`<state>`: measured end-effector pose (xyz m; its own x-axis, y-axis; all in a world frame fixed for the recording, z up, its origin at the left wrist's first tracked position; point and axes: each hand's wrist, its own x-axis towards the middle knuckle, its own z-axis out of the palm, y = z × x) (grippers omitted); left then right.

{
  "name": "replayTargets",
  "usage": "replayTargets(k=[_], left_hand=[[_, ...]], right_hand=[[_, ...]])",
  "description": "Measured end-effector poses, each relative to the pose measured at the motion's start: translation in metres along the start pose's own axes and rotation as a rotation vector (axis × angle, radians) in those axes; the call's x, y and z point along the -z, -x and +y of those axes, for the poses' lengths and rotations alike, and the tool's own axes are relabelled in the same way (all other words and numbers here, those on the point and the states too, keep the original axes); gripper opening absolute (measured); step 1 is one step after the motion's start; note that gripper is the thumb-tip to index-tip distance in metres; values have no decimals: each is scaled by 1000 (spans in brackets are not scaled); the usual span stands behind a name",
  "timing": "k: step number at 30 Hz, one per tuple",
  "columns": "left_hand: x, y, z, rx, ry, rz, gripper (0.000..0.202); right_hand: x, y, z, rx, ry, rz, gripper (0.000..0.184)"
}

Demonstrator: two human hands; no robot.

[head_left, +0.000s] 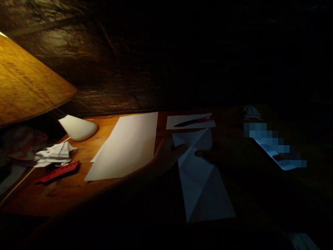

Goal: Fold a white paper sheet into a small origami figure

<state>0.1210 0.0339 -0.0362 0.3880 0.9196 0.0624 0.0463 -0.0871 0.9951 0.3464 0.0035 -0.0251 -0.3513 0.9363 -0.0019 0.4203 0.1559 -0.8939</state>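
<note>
A creased sheet of paper (197, 187) slants across the dim middle of the table, with crossing diagonal folds in its upper part. My left hand (170, 152) grips its left edge near the top, thumb lying on the paper. From the other side my right hand (217, 155) holds it, thumb pressed near the crossing folds; its other fingers are lost in the dark. Just beyond the sheet, a knife (187, 122) with a dark blade and red handle rests on a small white piece of paper (171, 119).
Left of my hands lie blank white sheets (130, 149). Farther left are a lamp (78, 127) with a tan shade (31, 83), a crumpled folded paper (56, 154) and a red slotted object (61, 172). At right are a lit phone (270, 152) and a small folded paper (251, 113).
</note>
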Motion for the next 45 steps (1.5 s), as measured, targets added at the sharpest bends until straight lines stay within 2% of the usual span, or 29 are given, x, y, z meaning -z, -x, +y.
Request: replayTargets(k=[5,13,19,21,26,30,33,37,41,45], left_hand=[[2,-3,-3,9,32,47,22],[2,-9,-7,86,208,139,21],[1,-10,-6,116,311,197,19],[1,-9,-4,97,332,189,18],[3,-9,1,77,325,187,9],[5,-8,4,37,319,89,17],[5,-8,6,27,369,32,26],[2,-9,3,64,427,-18,43],[3,-11,-2,69,451,-18,42],[5,-12,-4,105,499,5,36]], right_hand=[[2,0,-11,11,65,62,22],[0,-2,-3,90,4,164,27],[-2,0,-13,138,-103,157,8],[-3,0,-8,146,-145,125,4],[-4,-1,6,250,-193,107,23],[-2,0,-4,242,-135,9,24],[2,-1,-12,309,-38,-53,24],[4,-4,-10,385,31,-51,30],[3,-3,-8,381,58,-43,33],[4,-1,-12,318,72,14,21]])
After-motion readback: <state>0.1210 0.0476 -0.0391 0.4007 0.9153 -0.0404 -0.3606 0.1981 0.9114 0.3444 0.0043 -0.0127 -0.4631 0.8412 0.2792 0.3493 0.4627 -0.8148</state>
